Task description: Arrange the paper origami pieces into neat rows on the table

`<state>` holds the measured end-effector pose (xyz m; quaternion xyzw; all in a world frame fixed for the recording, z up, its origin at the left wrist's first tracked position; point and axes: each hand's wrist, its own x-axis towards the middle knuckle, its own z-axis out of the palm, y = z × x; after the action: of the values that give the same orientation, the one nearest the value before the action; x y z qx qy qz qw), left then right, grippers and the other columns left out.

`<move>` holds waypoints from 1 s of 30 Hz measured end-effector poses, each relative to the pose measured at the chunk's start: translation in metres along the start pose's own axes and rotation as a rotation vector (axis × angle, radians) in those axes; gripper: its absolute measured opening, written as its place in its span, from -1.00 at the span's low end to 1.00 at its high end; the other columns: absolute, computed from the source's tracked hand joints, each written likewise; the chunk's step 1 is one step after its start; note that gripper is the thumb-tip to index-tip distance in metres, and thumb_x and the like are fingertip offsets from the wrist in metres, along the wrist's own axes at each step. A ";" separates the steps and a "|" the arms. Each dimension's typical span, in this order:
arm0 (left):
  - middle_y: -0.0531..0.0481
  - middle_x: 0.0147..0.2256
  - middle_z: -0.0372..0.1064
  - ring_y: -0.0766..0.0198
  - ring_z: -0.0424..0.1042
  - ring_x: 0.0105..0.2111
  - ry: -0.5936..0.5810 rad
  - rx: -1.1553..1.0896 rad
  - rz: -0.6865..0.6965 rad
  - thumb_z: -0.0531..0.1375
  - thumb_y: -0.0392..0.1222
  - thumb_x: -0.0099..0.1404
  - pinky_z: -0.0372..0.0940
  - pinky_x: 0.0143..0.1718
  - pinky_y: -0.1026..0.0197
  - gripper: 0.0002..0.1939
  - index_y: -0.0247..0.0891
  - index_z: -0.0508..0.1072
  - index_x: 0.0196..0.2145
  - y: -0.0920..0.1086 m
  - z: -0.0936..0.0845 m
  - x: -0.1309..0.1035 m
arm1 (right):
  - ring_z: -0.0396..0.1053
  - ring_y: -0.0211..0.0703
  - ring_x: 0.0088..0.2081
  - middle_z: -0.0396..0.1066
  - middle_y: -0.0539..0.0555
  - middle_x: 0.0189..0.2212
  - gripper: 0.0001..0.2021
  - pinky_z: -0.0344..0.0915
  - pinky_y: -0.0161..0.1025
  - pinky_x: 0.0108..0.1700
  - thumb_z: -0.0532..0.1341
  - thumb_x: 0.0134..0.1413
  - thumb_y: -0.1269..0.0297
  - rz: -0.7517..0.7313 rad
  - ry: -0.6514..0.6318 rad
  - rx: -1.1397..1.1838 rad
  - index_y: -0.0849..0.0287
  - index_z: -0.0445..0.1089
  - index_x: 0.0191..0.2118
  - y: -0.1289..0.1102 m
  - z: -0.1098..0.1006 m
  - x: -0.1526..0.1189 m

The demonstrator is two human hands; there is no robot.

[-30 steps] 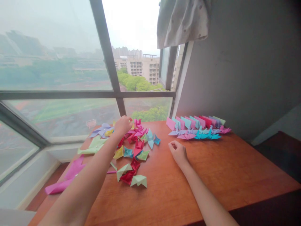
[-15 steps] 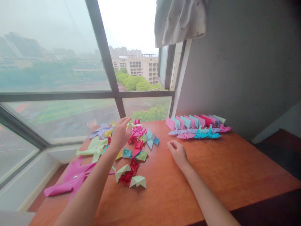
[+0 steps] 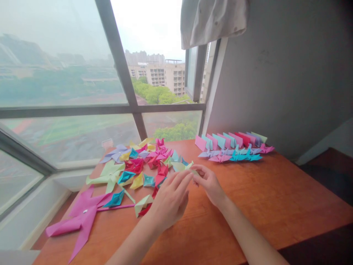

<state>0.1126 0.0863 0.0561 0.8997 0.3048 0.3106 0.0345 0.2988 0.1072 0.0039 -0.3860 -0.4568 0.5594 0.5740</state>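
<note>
My left hand (image 3: 172, 198) and my right hand (image 3: 207, 183) meet above the middle of the wooden table (image 3: 248, 198). Between their fingertips is a small pale green folded paper piece (image 3: 190, 165), and both hands pinch it. Its lower part is hidden by my fingers. Left of my hands lie folded papers in several colours, among them a red one (image 3: 134, 165), a yellow one (image 3: 137, 181) and a blue one (image 3: 115, 199).
A pink pinwheel (image 3: 89, 209) and a light green pinwheel (image 3: 109, 173) lie at the left. Upright folded papers (image 3: 220, 141) and paper cranes (image 3: 244, 155) form rows at the back right. A window frame (image 3: 165, 108) stands behind the table.
My left hand has moved right and down from the far-left pile, bringing the pale green paper to my right hand. My right hand has closed on it too. The view has shifted slightly.
</note>
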 end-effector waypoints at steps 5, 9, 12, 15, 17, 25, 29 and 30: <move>-0.18 0.13 0.30 0.06 0.27 0.14 0.190 -0.069 -0.207 0.09 -0.30 0.37 0.23 0.15 -0.02 -0.57 -0.17 0.25 0.18 -0.012 -0.006 -0.002 | 0.24 -0.33 -0.50 0.43 -0.02 -0.43 -0.69 0.16 -0.37 -0.49 0.37 -0.09 0.21 -0.013 0.085 -0.065 0.16 0.45 -0.17 -0.006 0.000 0.002; -0.17 0.11 0.32 0.05 0.29 0.13 0.262 -0.154 -0.357 0.11 -0.21 0.38 0.23 0.12 -0.01 -0.67 -0.18 0.34 0.09 -0.021 -0.011 -0.002 | 0.31 -0.29 -0.44 0.47 0.01 -0.39 -0.71 0.21 -0.35 -0.44 0.38 -0.11 0.19 0.024 0.066 -0.124 0.16 0.49 -0.21 -0.010 0.002 -0.002; -0.15 -0.03 0.46 0.09 0.43 -0.05 0.165 -0.262 -0.463 0.12 -0.14 0.37 0.34 -0.09 0.11 -0.71 -0.22 0.41 0.01 -0.024 -0.010 -0.002 | 0.37 -0.23 -0.35 0.50 0.04 -0.32 -0.73 0.27 -0.32 -0.35 0.38 -0.09 0.19 0.020 0.024 -0.162 0.16 0.52 -0.22 -0.009 0.001 -0.004; -0.05 -0.29 0.53 0.20 0.46 -0.34 0.040 -0.318 -0.546 0.15 -0.12 0.33 0.30 -0.32 0.23 -0.79 -0.25 0.50 -0.18 -0.024 -0.010 -0.002 | 0.37 -0.24 -0.35 0.50 0.04 -0.31 -0.73 0.27 -0.33 -0.35 0.37 -0.06 0.18 0.010 -0.007 -0.181 0.13 0.53 -0.20 -0.006 0.000 -0.005; 0.02 -0.43 0.47 0.28 0.37 -0.46 -0.004 -0.363 -0.558 0.15 -0.11 0.32 0.22 -0.41 0.28 -0.81 -0.26 0.51 -0.29 -0.022 -0.010 -0.001 | 0.38 -0.22 -0.35 0.50 0.05 -0.31 -0.74 0.27 -0.31 -0.35 0.38 -0.07 0.16 -0.005 0.000 -0.186 0.13 0.54 -0.22 -0.005 0.000 -0.004; 0.06 -0.51 0.32 0.33 0.26 -0.48 -0.131 -0.553 -0.528 0.13 -0.10 0.34 0.09 -0.48 0.34 -0.76 -0.30 0.48 -0.36 -0.022 -0.007 -0.001 | 0.33 -0.26 -0.43 0.48 0.04 -0.39 -0.74 0.25 -0.34 -0.45 0.42 -0.12 0.13 0.018 0.006 -0.165 0.16 0.52 -0.31 -0.006 0.000 -0.004; 0.07 -0.52 0.28 0.33 0.24 -0.48 -0.121 -0.572 -0.543 0.13 -0.07 0.34 0.09 -0.48 0.34 -0.73 -0.29 0.45 -0.40 -0.023 -0.007 -0.002 | 0.33 -0.28 -0.41 0.47 0.05 -0.34 -0.70 0.24 -0.36 -0.45 0.43 -0.13 0.12 0.034 0.005 -0.116 0.16 0.51 -0.26 -0.007 -0.002 -0.004; 0.08 -0.52 0.28 0.33 0.25 -0.49 -0.116 -0.590 -0.552 0.13 -0.06 0.33 0.10 -0.48 0.34 -0.73 -0.29 0.44 -0.42 -0.023 -0.007 -0.002 | 0.33 -0.27 -0.41 0.47 0.05 -0.34 -0.70 0.24 -0.36 -0.45 0.42 -0.13 0.12 0.035 0.010 -0.116 0.17 0.51 -0.26 -0.007 -0.003 -0.004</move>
<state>0.0953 0.1030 0.0555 0.7515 0.4302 0.3125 0.3904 0.3036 0.1026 0.0097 -0.4294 -0.4786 0.5401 0.5430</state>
